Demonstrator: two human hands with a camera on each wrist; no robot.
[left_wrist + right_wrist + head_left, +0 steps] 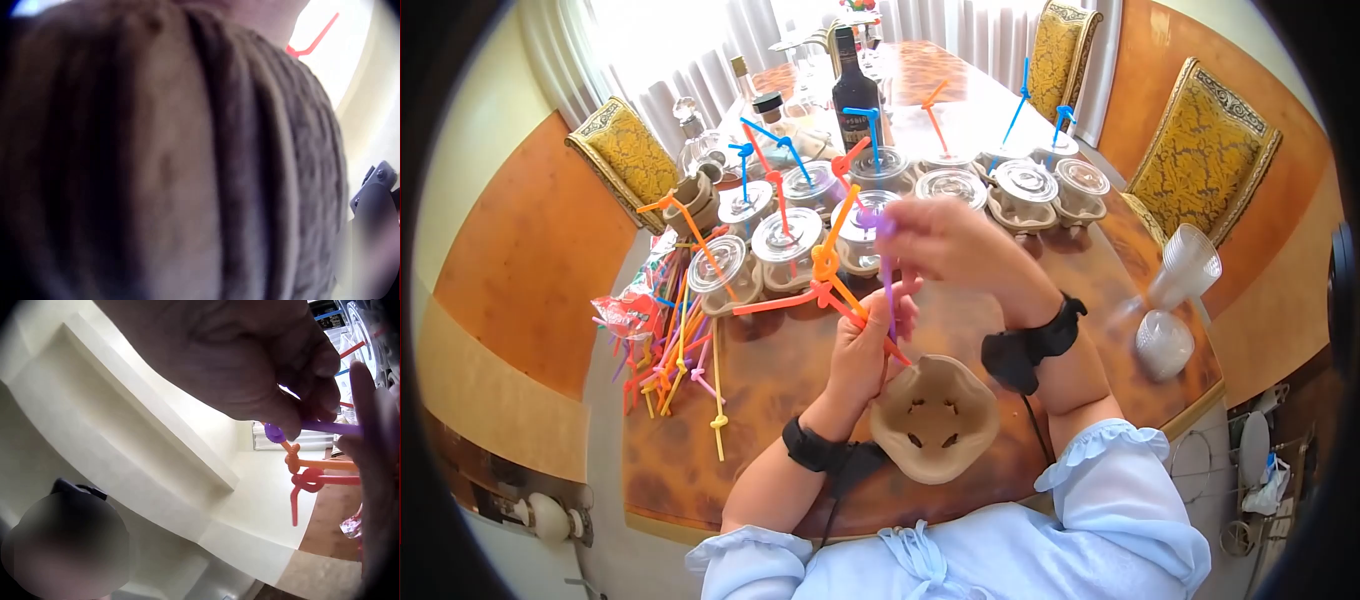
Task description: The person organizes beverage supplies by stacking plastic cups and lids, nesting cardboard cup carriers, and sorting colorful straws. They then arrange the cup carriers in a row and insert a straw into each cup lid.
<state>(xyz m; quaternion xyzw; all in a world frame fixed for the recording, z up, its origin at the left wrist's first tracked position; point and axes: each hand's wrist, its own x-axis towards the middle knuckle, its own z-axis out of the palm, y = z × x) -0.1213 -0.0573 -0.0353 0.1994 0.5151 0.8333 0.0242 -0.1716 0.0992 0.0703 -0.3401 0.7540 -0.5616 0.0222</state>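
Dark bottle (pixel 857 95): pale lettering on its dark label (pixel 861 124), too small and soft to read; in the right wrist view, cut by the picture's top edge, equally unreadable.
Bag (pixel 632 312): red, white and green print, crumpled, with no word that can be made out.
Readable text: none.

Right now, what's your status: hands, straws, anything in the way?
Left hand gripping knotted orange straw and red straw. Right hand pinching purple straw. Brown holder nearby, not between hands.
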